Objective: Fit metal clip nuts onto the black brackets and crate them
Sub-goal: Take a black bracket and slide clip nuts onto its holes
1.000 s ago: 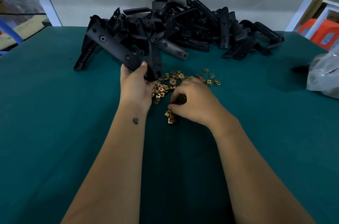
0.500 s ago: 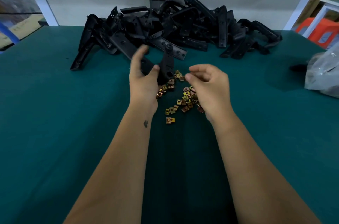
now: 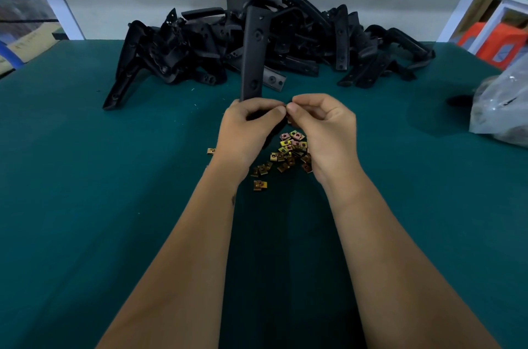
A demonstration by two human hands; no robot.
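At the center of the frame, the left hand [image 3: 248, 131] gripped the lower end of 1 black bracket [image 3: 255, 54], its fingers curled round it so that the bracket stood nearly upright, rising toward the upper middle of the frame in front of the heap behind it. 2 round holes showed on the bracket's flat face, 1 near the top and 1 near the bottom, just above the fingers. The right hand [image 3: 324, 127], just right of center, had its fingers curled with thumb and forefinger pinched together at the bracket's lower end, touching the left hand's fingertips; whatever sat in the pinch was too small and too hidden to make out.

Directly below the 2 hands, a loose scatter of clip nuts [image 3: 288, 152] lay on the green surface [image 3: 85, 205], brass-colored and partly covered by the wrists. 1 clip nut lay apart, a little lower in the frame, and another sat just left of the left wrist.

Across the upper middle of the frame, a large pile of brackets [image 3: 300, 45] lay tangled on the surface against a pale wall, with 1 long piece slanting down toward the left edge of the heap. At the right edge of the frame a crumpled clear plastic bag [image 3: 503, 111] rested on the surface. An orange stool [image 3: 497, 44] showed in the upper right, and cardboard boxes [image 3: 28, 42] in the upper left, beyond the surface's edge.
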